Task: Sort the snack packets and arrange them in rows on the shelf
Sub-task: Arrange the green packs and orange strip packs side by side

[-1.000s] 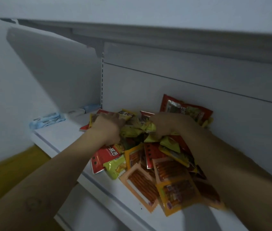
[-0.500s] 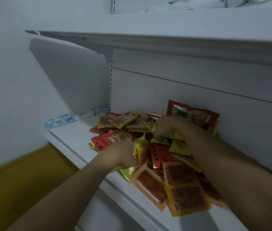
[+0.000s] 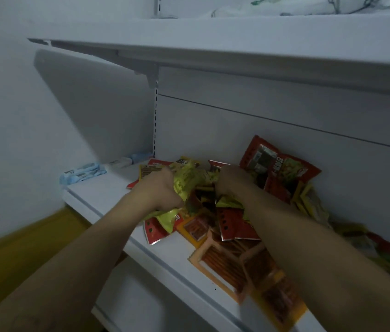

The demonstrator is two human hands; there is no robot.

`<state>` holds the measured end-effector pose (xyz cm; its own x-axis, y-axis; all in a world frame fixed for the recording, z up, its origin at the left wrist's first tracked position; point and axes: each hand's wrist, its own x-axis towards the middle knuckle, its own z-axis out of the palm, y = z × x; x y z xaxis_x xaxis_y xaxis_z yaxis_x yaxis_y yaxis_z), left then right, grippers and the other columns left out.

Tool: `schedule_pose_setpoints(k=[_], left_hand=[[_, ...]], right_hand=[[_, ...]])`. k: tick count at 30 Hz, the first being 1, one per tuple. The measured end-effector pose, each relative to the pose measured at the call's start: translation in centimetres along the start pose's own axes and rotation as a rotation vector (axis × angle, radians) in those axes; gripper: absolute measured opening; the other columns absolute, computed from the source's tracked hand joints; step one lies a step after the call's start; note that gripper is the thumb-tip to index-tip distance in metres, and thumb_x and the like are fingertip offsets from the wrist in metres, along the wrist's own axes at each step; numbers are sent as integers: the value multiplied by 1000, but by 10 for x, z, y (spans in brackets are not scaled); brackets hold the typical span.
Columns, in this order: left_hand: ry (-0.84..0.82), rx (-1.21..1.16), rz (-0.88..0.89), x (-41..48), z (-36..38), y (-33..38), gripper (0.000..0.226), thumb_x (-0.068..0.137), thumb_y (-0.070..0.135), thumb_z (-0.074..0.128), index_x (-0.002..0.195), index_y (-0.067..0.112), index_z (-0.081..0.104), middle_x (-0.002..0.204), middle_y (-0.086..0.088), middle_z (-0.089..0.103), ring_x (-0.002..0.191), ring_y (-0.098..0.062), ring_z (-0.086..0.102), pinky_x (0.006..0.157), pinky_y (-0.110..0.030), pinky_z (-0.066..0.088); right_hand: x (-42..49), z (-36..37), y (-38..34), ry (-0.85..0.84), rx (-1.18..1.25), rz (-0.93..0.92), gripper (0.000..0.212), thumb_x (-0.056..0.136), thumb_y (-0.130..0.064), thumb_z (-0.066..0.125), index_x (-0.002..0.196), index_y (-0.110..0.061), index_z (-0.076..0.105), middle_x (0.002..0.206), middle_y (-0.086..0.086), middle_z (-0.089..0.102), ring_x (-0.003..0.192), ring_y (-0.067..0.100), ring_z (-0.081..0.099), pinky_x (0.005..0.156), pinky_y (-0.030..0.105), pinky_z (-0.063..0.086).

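A mixed heap of snack packets (image 3: 213, 212) lies on the white shelf (image 3: 107, 195). My left hand (image 3: 158, 190) is closed around a bunch of yellow-green packets (image 3: 184, 180) at the heap's left side. My right hand (image 3: 232, 180) digs into the middle of the heap, fingers curled among yellow-green packets; its grip is partly hidden. A big red packet (image 3: 277, 168) leans on the back panel behind my right hand. Orange packets with brown sticks (image 3: 215, 259) lie at the front, under my right forearm.
Light blue packets (image 3: 82, 173) lie at the shelf's far left end by the wall. Another white shelf (image 3: 237, 56) overhangs close above. More packets (image 3: 380, 248) spread along the back to the right. A yellow floor (image 3: 21, 255) shows below left.
My left hand has moved from the front of the heap back up to its left side and closed on yellow-green packets. My right hand stayed in the middle. The camera tilted up.
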<state>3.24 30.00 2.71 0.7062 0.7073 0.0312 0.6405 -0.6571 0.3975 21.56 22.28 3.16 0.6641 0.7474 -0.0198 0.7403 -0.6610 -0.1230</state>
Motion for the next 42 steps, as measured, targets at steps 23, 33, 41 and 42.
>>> schedule_pose_setpoints(k=[23, 33, 41, 42], left_hand=[[5, -490, 277, -36, 54, 195, 100, 76, 43, 78, 150, 11, 20, 130, -10, 58, 104, -27, 61, 64, -27, 49], [-158, -441, 577, -207, 149, 416, 54, 76, 40, 73, 107, 18, 34, 90, -1, 53, 80, -26, 57, 66, -30, 44], [-297, -405, 866, -350, 241, 559, 64, 77, 38, 72, 128, 21, 36, 114, -9, 64, 102, -33, 63, 71, -31, 42], [-322, -410, 896, -362, 251, 574, 65, 77, 38, 72, 129, 22, 36, 115, -8, 64, 103, -33, 62, 73, -32, 45]], right_hand=[[-180, -91, 170, 361, 877, 150, 47, 69, -12, 85, 109, -20, 63, 98, 1, 69, 80, 13, 68, 59, 23, 55], [-411, -83, 380, 538, 583, 521, 65, 72, -19, 81, 130, -21, 50, 98, -4, 56, 76, 11, 51, 49, 18, 36], [-600, -62, 495, 644, 583, 783, 59, 73, -12, 79, 127, -18, 55, 96, -2, 59, 80, 15, 59, 58, 24, 45], [-617, -60, 508, 660, 577, 813, 56, 73, -12, 79, 124, -18, 57, 97, -1, 62, 85, 19, 62, 63, 26, 48]])
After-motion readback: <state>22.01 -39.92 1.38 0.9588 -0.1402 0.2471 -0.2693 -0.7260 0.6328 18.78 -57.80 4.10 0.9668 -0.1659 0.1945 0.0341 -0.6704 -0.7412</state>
